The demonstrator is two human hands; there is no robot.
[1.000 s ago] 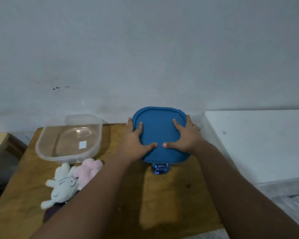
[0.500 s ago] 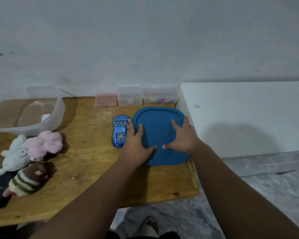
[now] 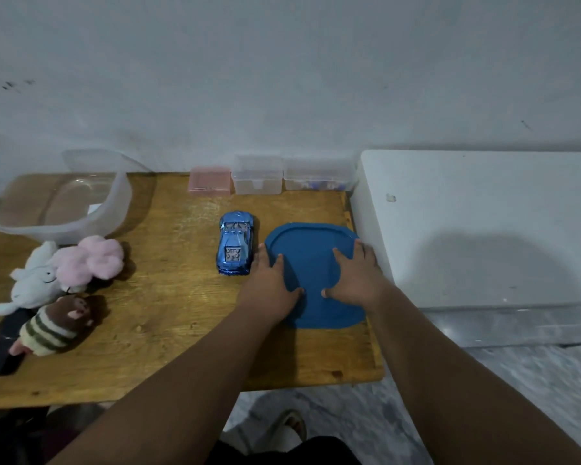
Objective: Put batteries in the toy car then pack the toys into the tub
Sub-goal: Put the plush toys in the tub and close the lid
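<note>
1. Grey wall is filling the upper half of the view, and a white block-like surface is standing against it on the right.
2. Wooden table is sitting in front of the wall, touching the white block on its right side, and is carrying everything else.
3. A clear plastic tub is resting open at the table's far left corner, with nothing but a small white label showing inside it.
4. A blue lid is lying flat at the table's right edge; the left hand and the right hand are both spreading flat on top of it, fingers splayed, pressing rather than gripping.
5. Three plush toys are lying in a cluster in front of the tub: a white plush, a pink plush touching it, and a brown striped plush nearest the front edge, partly over a dark strip.
6. A shiny blue toy car is sitting upright just left of the lid, close to the left hand's fingertips, nose pointing toward the wall.
7. Three small lidded boxes are lining the table's back edge: a pink box, a clear box and another clear box holding something bluish.
</note>
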